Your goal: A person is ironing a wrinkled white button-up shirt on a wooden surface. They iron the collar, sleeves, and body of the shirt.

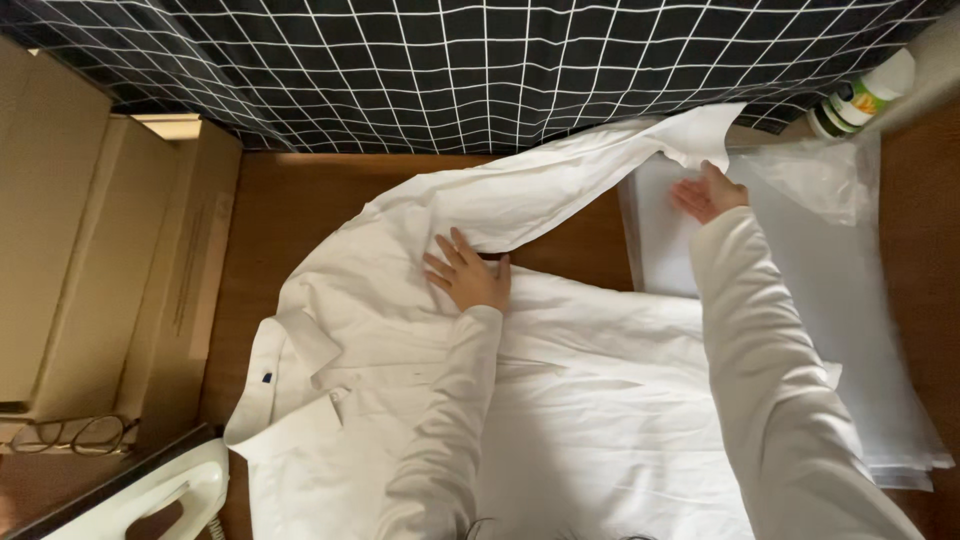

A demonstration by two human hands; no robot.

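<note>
I judge the shirt [560, 400], spread under both hands, light, soft and limp: my left hand [468, 275] presses flat with fingers spread by the sleeve [560, 185] root, my right hand [708, 192] pinches its cuff, the proper hold.

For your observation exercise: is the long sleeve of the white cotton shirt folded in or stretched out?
Stretched out: the white shirt sleeve runs away from the body; the right hand holds its cuff, the left hand presses the shoulder.

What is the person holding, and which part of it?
The right hand holds the white shirt by the cuff end of its sleeve. The left hand only presses flat on the shirt.
</note>
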